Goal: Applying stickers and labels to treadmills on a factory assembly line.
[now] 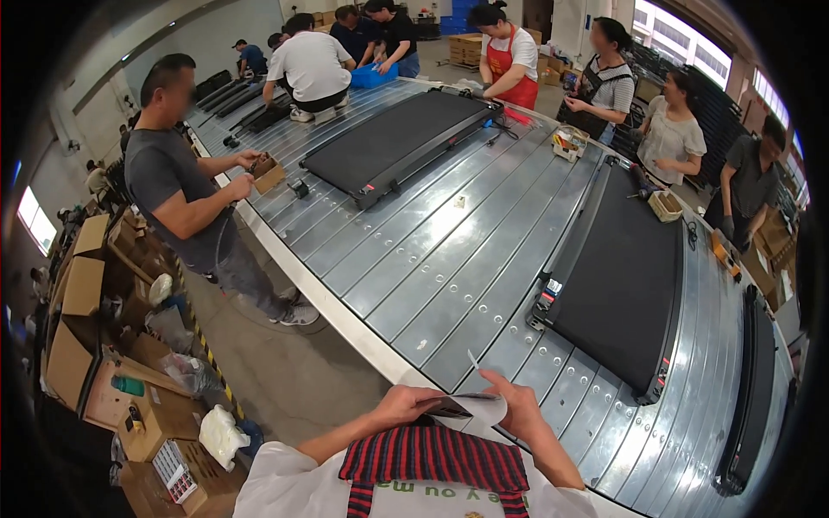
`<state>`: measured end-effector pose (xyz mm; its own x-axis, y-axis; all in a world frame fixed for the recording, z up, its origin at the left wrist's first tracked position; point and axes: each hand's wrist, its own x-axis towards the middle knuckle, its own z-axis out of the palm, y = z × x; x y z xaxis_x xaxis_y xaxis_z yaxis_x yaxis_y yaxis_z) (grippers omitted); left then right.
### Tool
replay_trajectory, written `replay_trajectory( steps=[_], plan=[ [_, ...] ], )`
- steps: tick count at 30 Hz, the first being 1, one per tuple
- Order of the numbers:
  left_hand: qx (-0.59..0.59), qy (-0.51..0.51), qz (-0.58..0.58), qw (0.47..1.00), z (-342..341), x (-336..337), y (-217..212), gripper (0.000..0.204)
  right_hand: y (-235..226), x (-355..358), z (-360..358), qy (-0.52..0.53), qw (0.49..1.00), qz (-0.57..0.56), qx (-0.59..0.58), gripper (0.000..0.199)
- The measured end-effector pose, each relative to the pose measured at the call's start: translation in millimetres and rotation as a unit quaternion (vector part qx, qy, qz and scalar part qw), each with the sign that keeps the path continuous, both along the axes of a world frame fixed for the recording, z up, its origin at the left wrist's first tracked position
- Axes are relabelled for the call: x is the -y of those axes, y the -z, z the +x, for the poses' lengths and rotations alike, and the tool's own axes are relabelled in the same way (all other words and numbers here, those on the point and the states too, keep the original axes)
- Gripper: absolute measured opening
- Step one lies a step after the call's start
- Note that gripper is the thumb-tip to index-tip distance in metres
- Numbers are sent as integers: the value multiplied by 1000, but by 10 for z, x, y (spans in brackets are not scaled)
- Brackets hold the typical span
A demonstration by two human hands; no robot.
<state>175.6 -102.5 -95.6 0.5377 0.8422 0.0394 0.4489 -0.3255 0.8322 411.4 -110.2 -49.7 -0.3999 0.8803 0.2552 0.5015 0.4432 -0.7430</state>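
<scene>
Close to my body, over the table's near edge, my left hand [406,407] is closed on the left end of a curled sheet [485,406], white outside with a darker patch inside. My right hand [522,409] is at the sheet's right end. A thin white strip [473,358] sticks up from its fingertips, which look pinched together. Whether its other fingers also grip the sheet I cannot tell. Beyond my right hand lies a flat treadmill-like deck with a black belt [617,285]. Small red and white labels [549,292] sit on its near left corner.
The metal-slatted table [389,285] carries another black-belted deck [401,142] farther off and one [749,388] at right. Small boxes [665,205] and a power tool [641,183] lie nearby. A person [194,164] stands at left holding a small carton; several others line the far side. Cartons [164,414] crowd the left floor.
</scene>
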Motion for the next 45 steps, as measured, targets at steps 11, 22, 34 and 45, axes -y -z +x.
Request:
replay_trajectory(
  steps=[11, 22, 34, 45],
  plan=[
    [32, -52, 68, 996, -64, -8, -36, 29, 8, -21, -144, 13, 990, 124, 62, 55],
    [63, -80, 105, 989, -219, 21, 24, 36, 60, -92, -149, -12, 991, 113, 68, 53],
    [81, -113, 97, 986, -1206, -183, 66, 41, -2, -385, -1166, -63, 992, 36, 106, 58],
    [-16, -149, 38, 988, -2840, -525, 47, 31, -136, -923, -3001, -58, 972, 53, 221, 49]
  ],
)
